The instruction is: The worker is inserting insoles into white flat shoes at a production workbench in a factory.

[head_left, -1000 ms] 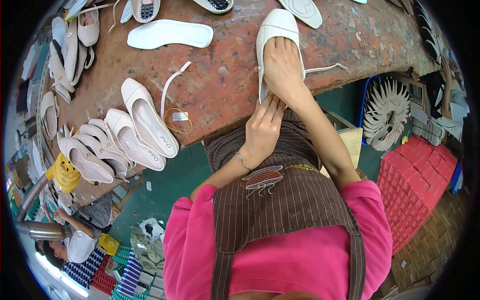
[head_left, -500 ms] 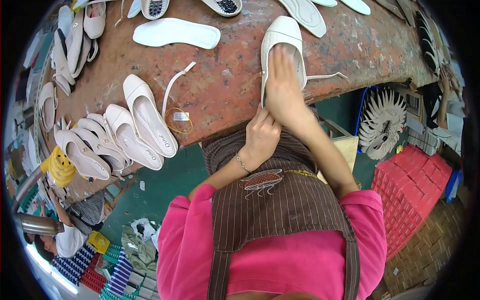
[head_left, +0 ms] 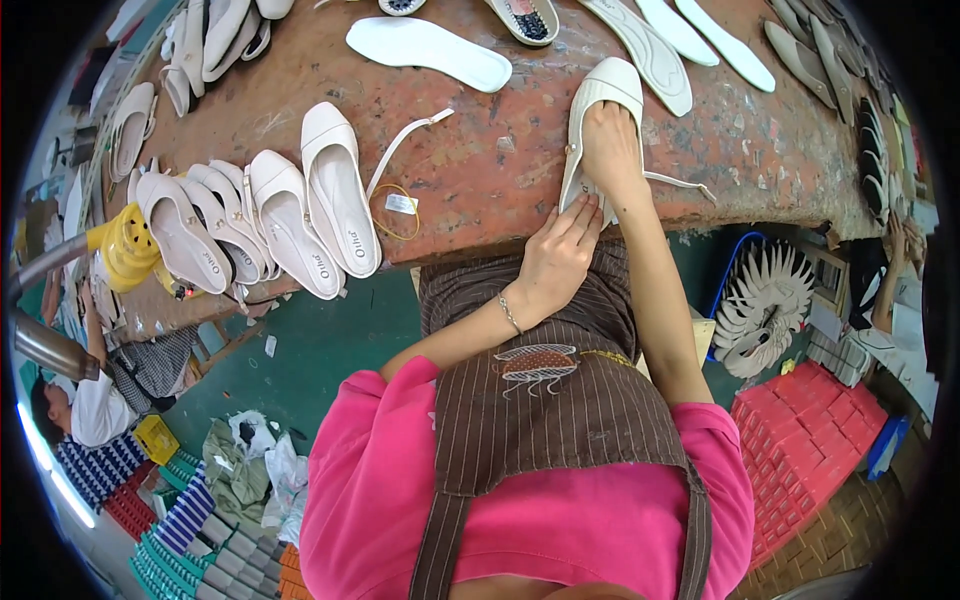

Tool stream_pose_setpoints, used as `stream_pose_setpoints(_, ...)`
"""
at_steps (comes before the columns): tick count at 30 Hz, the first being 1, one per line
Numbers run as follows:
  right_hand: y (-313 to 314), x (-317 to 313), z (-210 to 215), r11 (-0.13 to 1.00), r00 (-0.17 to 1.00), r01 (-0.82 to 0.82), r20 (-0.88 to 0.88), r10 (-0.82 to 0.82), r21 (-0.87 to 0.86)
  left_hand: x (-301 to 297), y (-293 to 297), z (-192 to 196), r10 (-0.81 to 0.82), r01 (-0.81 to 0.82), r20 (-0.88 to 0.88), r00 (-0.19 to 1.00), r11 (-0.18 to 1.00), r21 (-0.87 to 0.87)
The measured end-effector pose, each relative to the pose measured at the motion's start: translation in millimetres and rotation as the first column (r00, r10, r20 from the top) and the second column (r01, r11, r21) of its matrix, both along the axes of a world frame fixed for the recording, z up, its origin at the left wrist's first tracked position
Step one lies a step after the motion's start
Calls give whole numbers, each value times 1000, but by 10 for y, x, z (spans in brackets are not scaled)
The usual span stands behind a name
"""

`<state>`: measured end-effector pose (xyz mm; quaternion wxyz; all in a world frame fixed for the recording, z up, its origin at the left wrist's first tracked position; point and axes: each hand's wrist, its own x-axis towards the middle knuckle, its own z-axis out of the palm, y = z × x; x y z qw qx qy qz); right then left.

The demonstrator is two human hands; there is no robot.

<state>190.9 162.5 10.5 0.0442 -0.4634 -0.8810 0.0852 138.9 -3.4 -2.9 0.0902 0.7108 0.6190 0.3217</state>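
A cream slingback flat shoe lies on the bench edge in front of me, toe pointing away. My right hand reaches down into it, fingers stretched toward the toe, their tips hidden inside. At the heel end, my left hand has its fingers closed over the shoe's back edge. A thin ankle strap sticks out from the shoe's right side. To the left stand a finished-looking cream flat and another cream flat, beside several more like them.
White insoles lie along the far part of the worn red-brown bench. A loose strap and a yellow elastic loop sit left of the shoe. Pink stacked boxes stand lower right, near a blue-rimmed container of beige pieces.
My right hand has pushed deeper toward the shoe's toe. My left hand has gone from a pinch below the heel to fingers laid over the heel edge. The view has shifted.
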Motion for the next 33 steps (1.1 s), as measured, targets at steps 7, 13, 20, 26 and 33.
stream_pose_setpoints(7, 107, 218, -83, 994, 977, -81, -190, 93, 68, 155, 383, 144, 135, -135, -21, 991, 991, 14)
stream_pose_setpoints(13, 122, 428, 1244, 812, 676, -273, -704, -219, -515, -370, 384, 406, 173, -166, 250, 953, 985, -50)
stream_pose_setpoints(20, 141, -301, 654, 983, 761, -114, -649, -6, -142, -1640, -521, 765, 572, -553, 11, 820, 788, 270)
stream_pose_setpoints(26, 187, -1335, -50, 937, 896, -266, -301, 327, 226, -1771, -811, 823, 494, -536, -379, 783, 844, -6)
stream_pose_setpoints(33, 231, -1092, 269, 966, 946, -258, -196, 258, 27, -3047, 284, 1511, 636, -597, -177, 751, 768, 231)
